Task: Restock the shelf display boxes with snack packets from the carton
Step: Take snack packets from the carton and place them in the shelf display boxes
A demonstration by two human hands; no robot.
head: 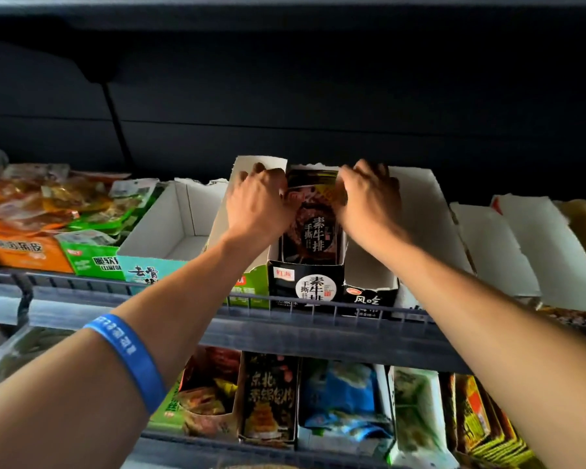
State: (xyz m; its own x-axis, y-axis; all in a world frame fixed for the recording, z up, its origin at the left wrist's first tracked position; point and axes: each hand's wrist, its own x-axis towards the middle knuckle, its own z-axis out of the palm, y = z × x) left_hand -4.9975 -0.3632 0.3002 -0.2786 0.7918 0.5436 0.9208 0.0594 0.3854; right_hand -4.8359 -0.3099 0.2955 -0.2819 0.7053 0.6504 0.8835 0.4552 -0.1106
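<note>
Wristband (129, 358): blue, on the left forearm, nearest the camera, low at the left.
Lower shelf (335, 346): its boxes stand full of mixed packets, among them a dark box with yellow characters (269, 399).
Upper shelf, left end: orange box (24, 250) and green box (93, 262), both heaped with loose packets.
Teal-fronted box (173, 228): white inside, nothing visible in it, just beside the green one.
Left hand (259, 204): fingers curled on the left edge of the black packets (310, 225), thumb side against the white flap behind.
Black display box (307, 286): at the shelf's front rail, mid-shelf; the packets stand upright inside it, printed face forward.
Right hand (369, 201): fingers curled on the packets' right edge, so both hands clamp the stack from either side.
Low black box (369, 296): touching the display box on its right, white inside.
Right end: torn white boxes (508, 252), contents hidden.
</note>
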